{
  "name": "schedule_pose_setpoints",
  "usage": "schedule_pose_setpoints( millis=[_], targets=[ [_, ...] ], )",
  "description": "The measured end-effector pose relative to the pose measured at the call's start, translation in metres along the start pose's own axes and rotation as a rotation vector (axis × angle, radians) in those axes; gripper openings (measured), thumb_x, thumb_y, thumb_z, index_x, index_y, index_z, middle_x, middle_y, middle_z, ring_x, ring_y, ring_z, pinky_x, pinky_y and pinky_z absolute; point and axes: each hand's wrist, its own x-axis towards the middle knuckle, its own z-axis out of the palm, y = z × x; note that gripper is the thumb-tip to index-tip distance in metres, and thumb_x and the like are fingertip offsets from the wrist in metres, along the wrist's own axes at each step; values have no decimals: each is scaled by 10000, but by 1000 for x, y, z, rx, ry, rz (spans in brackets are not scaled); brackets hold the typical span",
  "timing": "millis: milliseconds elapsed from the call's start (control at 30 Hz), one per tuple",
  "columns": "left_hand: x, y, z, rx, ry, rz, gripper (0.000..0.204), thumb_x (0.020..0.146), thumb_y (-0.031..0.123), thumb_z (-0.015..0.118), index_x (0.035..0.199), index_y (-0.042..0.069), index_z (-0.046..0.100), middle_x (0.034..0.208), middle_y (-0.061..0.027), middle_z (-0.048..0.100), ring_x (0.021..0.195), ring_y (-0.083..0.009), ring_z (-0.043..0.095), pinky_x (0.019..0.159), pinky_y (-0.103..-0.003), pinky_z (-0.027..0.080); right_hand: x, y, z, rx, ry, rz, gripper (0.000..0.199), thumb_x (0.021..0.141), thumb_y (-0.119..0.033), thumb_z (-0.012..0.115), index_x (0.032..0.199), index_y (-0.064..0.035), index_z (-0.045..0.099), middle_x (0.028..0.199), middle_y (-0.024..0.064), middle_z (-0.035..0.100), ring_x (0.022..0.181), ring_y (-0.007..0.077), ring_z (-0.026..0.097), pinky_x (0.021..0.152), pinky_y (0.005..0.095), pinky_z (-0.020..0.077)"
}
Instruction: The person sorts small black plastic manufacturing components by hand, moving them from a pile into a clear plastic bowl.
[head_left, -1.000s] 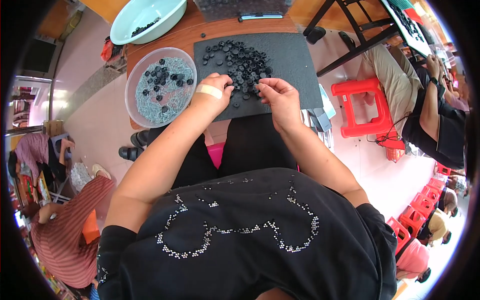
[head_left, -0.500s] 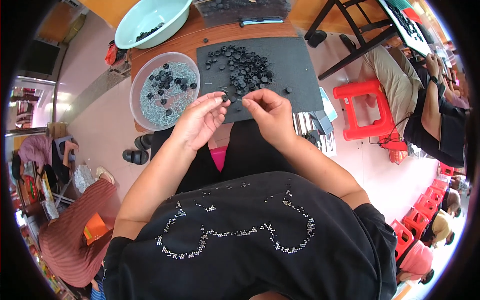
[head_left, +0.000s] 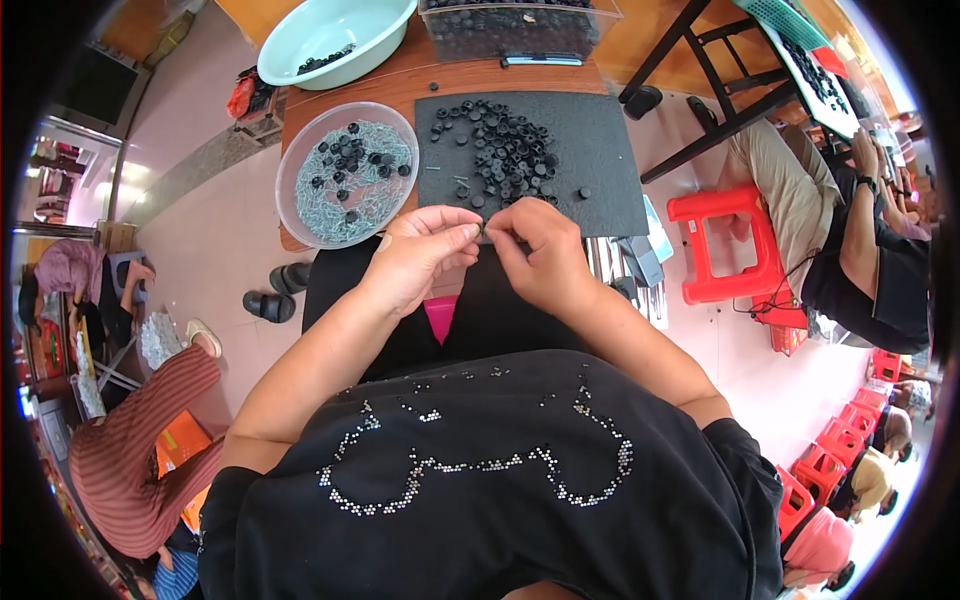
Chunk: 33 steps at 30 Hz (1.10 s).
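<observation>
My left hand [head_left: 415, 262] pinches a small round black cap [head_left: 480, 228] between thumb and fingers, most of it hidden by the fingertips. Against it come the closed fingertips of my right hand [head_left: 548, 255], which hold a thin silver screw, now covered from sight. Both hands meet over my lap at the near edge of a dark mat [head_left: 605, 150]. Just beyond them a heap of black caps [head_left: 515, 150] lies on the mat, with a few loose screws [head_left: 432, 178] to its left. A clear round tub [head_left: 287, 190] of silver screws, several black caps on top, stands left of the mat.
A pale green basin [head_left: 275, 65] with some black caps sits at the table's far left. Behind the mat are a clear box [head_left: 510, 38] of black pieces and a blue-handled tool [head_left: 542, 61]. A red stool [head_left: 725, 200] and a seated co-worker [head_left: 860, 230] are to the right.
My hands have come together, the right fingertips now touching the left ones at the black cap. Both sit slightly lower relative to the mat. The whole view has shifted a little.
</observation>
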Motion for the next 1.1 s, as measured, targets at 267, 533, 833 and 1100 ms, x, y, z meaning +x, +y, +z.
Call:
schedule_pose_setpoints(
  millis=[267, 533, 833, 1100],
  targets=[
    [-6, -11, -6, -29, 28, 4, 182, 877, 104, 596, 1028, 3, 599, 918, -60, 634, 787, -120, 610, 729, -243, 517, -3, -3, 2, 210, -110, 206, 51, 795, -8, 647, 839, 17, 657, 773, 76, 635, 675, 128, 597, 584, 239, 469],
    [-8, -19, -4, -22, 75, 9, 169, 882, 81, 579, 1030, 3, 601, 904, -65, 641, 782, -116, 618, 708, -235, 516, -5, -1, 13, 70, -18, 59, 43, 751, -27, 666, 764, -1, 635, 679, 112, 598, 622, 244, 580, 569, 320, 456],
    [-8, -16, -4, -108, 87, -19, 180, 883, 67, 566, 1051, 3, 575, 925, -76, 637, 813, -125, 618, 721, -233, 519, -5, -5, 12, 45, -23, 14, 115, 750, -26, 670, 861, -4, 648, 721, 90, 598, 629, 208, 570, 574, 299, 456],
    [0, -19, -11, -422, 59, -87, 184, 871, 25, 564, 1051, 15, 530, 938, -83, 613, 842, -148, 620, 773, -247, 531, -9, 13, 19, 313, -69, 274, 162, 824, -15, 632, 984, -9, 654, 837, 35, 601, 768, 90, 549, 670, 217, 448]
  ],
)
